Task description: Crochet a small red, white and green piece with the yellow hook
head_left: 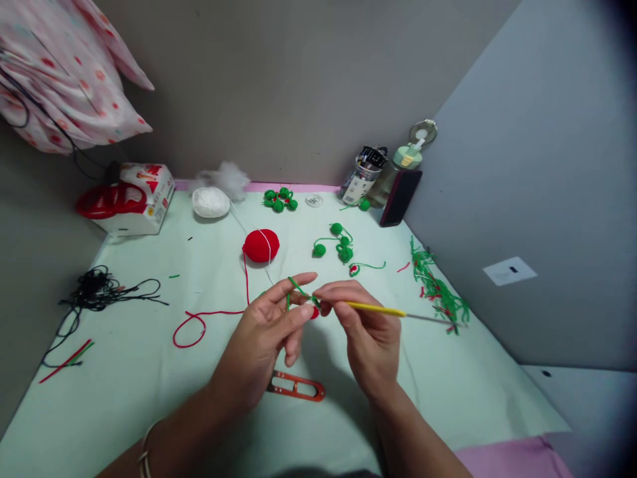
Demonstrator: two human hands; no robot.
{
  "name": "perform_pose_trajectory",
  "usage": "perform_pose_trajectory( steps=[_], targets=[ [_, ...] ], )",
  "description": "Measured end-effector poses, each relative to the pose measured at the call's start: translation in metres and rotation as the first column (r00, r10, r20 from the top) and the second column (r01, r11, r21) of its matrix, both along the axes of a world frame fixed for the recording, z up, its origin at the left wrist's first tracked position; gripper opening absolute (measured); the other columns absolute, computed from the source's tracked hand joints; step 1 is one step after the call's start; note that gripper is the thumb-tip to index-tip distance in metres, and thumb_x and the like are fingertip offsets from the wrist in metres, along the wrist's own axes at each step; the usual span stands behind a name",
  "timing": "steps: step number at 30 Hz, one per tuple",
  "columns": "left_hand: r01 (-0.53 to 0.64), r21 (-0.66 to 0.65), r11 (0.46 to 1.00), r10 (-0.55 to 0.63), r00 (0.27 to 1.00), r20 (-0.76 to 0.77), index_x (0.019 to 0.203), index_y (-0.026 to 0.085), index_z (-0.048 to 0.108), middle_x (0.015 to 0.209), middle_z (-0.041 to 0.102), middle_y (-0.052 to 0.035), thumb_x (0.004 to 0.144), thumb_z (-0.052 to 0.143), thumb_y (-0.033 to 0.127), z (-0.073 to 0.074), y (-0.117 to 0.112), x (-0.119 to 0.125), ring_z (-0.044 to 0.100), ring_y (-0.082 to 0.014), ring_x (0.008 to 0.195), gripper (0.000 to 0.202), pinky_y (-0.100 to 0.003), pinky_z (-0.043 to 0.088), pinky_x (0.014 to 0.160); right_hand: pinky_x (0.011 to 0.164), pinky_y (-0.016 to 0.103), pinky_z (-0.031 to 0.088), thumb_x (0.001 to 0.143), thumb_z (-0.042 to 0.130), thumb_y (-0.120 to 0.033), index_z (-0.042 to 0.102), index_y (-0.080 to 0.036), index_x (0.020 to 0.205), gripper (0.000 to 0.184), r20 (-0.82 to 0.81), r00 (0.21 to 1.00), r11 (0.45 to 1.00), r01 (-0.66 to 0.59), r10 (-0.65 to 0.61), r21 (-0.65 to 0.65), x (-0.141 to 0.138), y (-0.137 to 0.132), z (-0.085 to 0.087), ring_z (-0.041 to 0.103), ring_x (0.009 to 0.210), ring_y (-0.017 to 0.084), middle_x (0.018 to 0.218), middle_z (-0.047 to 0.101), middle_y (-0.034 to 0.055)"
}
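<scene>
Yarn [297,286], all green, loops over my left hand [271,322], which pinches the small red piece [314,312] above the table [144,378]. My right hand [373,335] grips the yellow hook [375,308]. If I tug too hard, the yarn might slip off. The loose red string [219,312] could tangle.

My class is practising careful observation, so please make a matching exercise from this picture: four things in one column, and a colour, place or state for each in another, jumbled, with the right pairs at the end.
Column 1
1. Crochet hook
2. Ball of yarn
3. Thread snips
4. Phone

Column 2
A. Orange, lying on the table
B. Standing tilted in front of a bottle
C. Yellow-handled, held in the right hand
D. Red, crossed by a white thread

Right pairs: 1-C, 2-D, 3-A, 4-B
</scene>
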State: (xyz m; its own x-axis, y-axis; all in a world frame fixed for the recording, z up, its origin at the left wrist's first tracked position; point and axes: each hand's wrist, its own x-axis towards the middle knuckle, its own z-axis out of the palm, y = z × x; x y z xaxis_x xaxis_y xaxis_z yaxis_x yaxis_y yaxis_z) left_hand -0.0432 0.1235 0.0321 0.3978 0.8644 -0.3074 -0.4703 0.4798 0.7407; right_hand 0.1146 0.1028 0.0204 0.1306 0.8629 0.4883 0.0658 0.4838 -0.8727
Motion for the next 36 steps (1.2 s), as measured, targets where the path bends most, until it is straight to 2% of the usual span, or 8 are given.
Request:
perform_pose_trajectory(
  steps=[3, 7, 13, 18, 25, 30, 33, 36],
  targets=[
    [-0.055, 0.042, 0.998, 0.058, 0.997, -0.060, 0.129, 0.025, 0.073, 0.082, 0.066, 0.0055, 0.081, 0.088, 0.025, -0.006, -0.002, 0.002, 0.042, 0.0018, 0.040, 0.050, -0.013, 0.032, 0.038, 0.073, 0.033, 0.060, 0.100, 0.062, -0.009, 0.078, -0.028, 0.114, 0.029, 0.230, 0.969, 0.991, 0.068, -0.093, 0.114, -0.003, -0.005, -0.002, 0.072, 0.089, 0.019, 0.100, 0.078, 0.0052],
    [0.031, -0.076, 0.997, -0.029, 0.999, 0.035, 0.128, 0.019, 0.074, 0.051, 0.044, 0.0125, 0.083, 0.087, 0.027, -0.004, 0.001, 0.000, 0.026, -0.0009, 0.038, 0.048, -0.013, 0.024, 0.036, 0.078, 0.036, 0.061, 0.096, 0.065, -0.005, 0.077, -0.027, 0.123, 0.037, 0.498, 0.838, 0.955, 0.084, -0.222, 0.284, 0.000, -0.011, -0.003, 0.072, 0.098, 0.022, 0.109, 0.077, 0.0089],
    [0.006, -0.123, 0.992, 0.007, 0.994, 0.109, 0.115, 0.016, 0.080, 0.052, 0.043, 0.0121, 0.081, 0.087, 0.021, 0.004, 0.006, -0.004, 0.022, -0.0003, 0.041, 0.034, -0.012, 0.023, 0.038, 0.067, 0.031, 0.055, 0.103, 0.060, -0.018, 0.080, -0.029, 0.104, 0.022, -0.081, 0.997, 0.999, 0.015, -0.018, -0.042, 0.005, -0.001, -0.001, 0.065, 0.074, 0.015, 0.088, 0.072, 0.0017],
    [0.013, 0.011, 1.000, -0.013, 1.000, -0.011, 0.116, 0.024, 0.080, 0.074, 0.065, 0.0049, 0.083, 0.087, 0.026, -0.005, 0.003, 0.001, 0.038, 0.0017, 0.040, 0.034, -0.014, 0.029, 0.040, 0.073, 0.031, 0.056, 0.100, 0.068, -0.026, 0.083, -0.028, 0.101, 0.015, -0.084, 0.996, 0.989, -0.049, 0.038, -0.137, 0.002, 0.001, -0.002, 0.067, 0.080, 0.016, 0.094, 0.076, 0.0035],
    [0.053, 0.009, 0.999, -0.053, 0.998, -0.042, 0.117, 0.023, 0.079, 0.075, 0.064, 0.0039, 0.084, 0.086, 0.027, -0.002, 0.002, -0.002, 0.039, 0.0004, 0.042, 0.034, -0.016, 0.030, 0.042, 0.067, 0.029, 0.058, 0.103, 0.064, -0.035, 0.076, -0.022, 0.095, 0.019, -0.316, 0.948, 0.965, -0.127, 0.049, -0.231, 0.006, 0.002, 0.000, 0.069, 0.069, 0.015, 0.083, 0.077, 0.0026],
    [-0.008, 0.056, 0.998, 0.015, 0.993, -0.119, 0.116, 0.024, 0.079, 0.079, 0.063, 0.0038, 0.086, 0.084, 0.027, -0.001, -0.001, -0.003, 0.041, 0.0001, 0.043, 0.031, -0.017, 0.032, 0.043, 0.074, 0.032, 0.062, 0.106, 0.054, -0.019, 0.073, -0.024, 0.108, 0.020, 0.066, 0.997, 0.998, 0.046, -0.042, -0.047, 0.004, -0.006, 0.000, 0.073, 0.079, 0.016, 0.095, 0.078, 0.0039],
    [-0.059, 0.073, 0.996, 0.069, 0.987, -0.142, 0.123, 0.025, 0.077, 0.081, 0.061, 0.0045, 0.084, 0.086, 0.028, -0.003, -0.003, -0.001, 0.044, -0.0009, 0.045, 0.040, -0.017, 0.033, 0.042, 0.078, 0.034, 0.062, 0.102, 0.055, -0.010, 0.072, -0.025, 0.120, 0.029, 0.453, 0.876, 0.974, 0.071, -0.165, 0.216, 0.002, -0.011, -0.005, 0.074, 0.090, 0.019, 0.103, 0.079, 0.0065],
    [-0.018, -0.021, 1.000, 0.018, 0.999, -0.029, 0.131, 0.022, 0.072, 0.066, 0.055, 0.0082, 0.082, 0.087, 0.028, -0.002, -0.002, 0.000, 0.037, -0.0022, 0.043, 0.051, -0.016, 0.030, 0.040, 0.078, 0.035, 0.062, 0.099, 0.061, -0.010, 0.074, -0.027, 0.124, 0.033, 0.591, 0.750, 0.926, 0.073, -0.296, 0.370, 0.002, -0.012, -0.009, 0.074, 0.096, 0.022, 0.106, 0.078, 0.0087]
  ],
)
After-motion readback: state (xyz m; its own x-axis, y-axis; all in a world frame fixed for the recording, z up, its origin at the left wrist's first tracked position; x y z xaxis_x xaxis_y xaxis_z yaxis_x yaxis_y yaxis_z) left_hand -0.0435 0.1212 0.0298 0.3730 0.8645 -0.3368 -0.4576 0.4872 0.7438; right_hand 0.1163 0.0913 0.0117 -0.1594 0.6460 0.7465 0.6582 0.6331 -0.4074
